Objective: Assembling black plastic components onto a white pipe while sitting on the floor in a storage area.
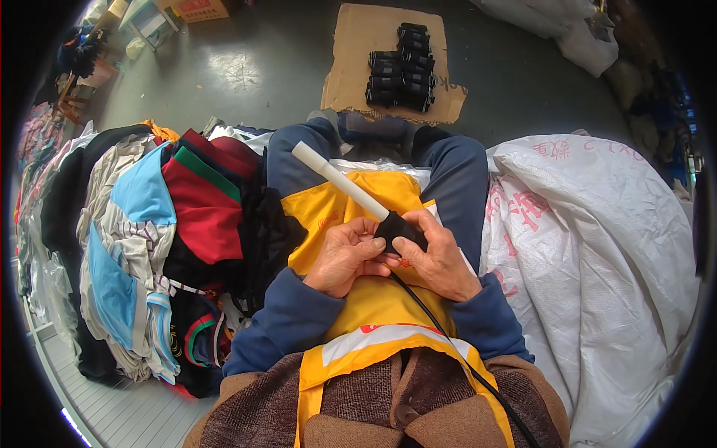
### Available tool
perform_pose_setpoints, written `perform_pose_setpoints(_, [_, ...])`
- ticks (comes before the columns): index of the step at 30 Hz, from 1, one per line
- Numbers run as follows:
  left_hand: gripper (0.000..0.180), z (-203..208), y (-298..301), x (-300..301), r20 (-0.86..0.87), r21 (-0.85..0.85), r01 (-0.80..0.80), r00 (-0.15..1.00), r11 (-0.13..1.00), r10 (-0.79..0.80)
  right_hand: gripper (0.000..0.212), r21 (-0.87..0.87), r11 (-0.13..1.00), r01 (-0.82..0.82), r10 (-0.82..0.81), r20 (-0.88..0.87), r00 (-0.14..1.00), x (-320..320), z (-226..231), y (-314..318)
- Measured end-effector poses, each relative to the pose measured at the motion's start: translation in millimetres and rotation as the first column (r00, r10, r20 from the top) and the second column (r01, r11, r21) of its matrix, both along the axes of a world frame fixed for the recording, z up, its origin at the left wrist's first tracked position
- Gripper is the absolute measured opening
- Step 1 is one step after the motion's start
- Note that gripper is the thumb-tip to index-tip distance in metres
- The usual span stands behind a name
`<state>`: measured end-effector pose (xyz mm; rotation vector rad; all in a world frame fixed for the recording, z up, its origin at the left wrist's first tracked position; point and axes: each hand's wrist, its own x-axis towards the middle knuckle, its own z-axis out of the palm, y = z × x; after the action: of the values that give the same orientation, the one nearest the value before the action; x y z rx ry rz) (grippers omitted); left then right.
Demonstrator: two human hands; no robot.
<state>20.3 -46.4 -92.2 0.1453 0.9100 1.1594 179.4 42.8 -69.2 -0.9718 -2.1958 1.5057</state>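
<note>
My left hand [349,255] and my right hand [435,252] meet over my lap, fingers closed round a small bunched piece of black fabric [390,225]. Thumbs press on it from both sides. Out of the fabric a white tube [347,184] points up and to the left, its far end slightly thicker. Below my fingers a black cord [418,300] leads down to the lower right across my front. How the cord and tube join is hidden. A tiny orange-red bit [405,262] shows by my right thumb. Under my hands lies a yellow apron [373,287].
A pile of garments [202,201] in red, black, light blue and grey rises on my left. To my right sits a large white woven sack [590,246]. Beyond my feet, several rolled black fabric pieces [402,69] are stacked on a cardboard sheet [351,56].
</note>
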Motion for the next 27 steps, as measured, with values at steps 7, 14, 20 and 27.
perform_pose_setpoints(7, [0.028,4.6,0.8,4.8,-0.212,0.028,0.017,0.977,0.999,-0.01,0.029,-0.136,0.988,0.072,-0.076,-0.025,0.997,-2.2,2.2,-2.0])
perform_pose_setpoints(14, [0.038,2.9,3.0,6.2,-0.313,0.026,0.009,0.95,1.0,0.0,0.031,0.239,0.97,0.055,-0.087,0.123,0.989,-11.6,1.1,-15.6])
perform_pose_setpoints(20, [0.039,-1.4,3.2,-0.3,-0.463,0.017,0.016,0.887,1.0,-0.006,0.036,0.161,0.986,0.037,-0.047,0.061,0.997,-4.7,-3.0,-14.7])
perform_pose_setpoints(27, [0.033,4.0,2.5,-0.4,-0.357,0.101,0.065,0.934,0.993,-0.025,0.041,0.205,0.976,-0.07,0.072,-0.003,0.997,8.1,-0.7,16.0])
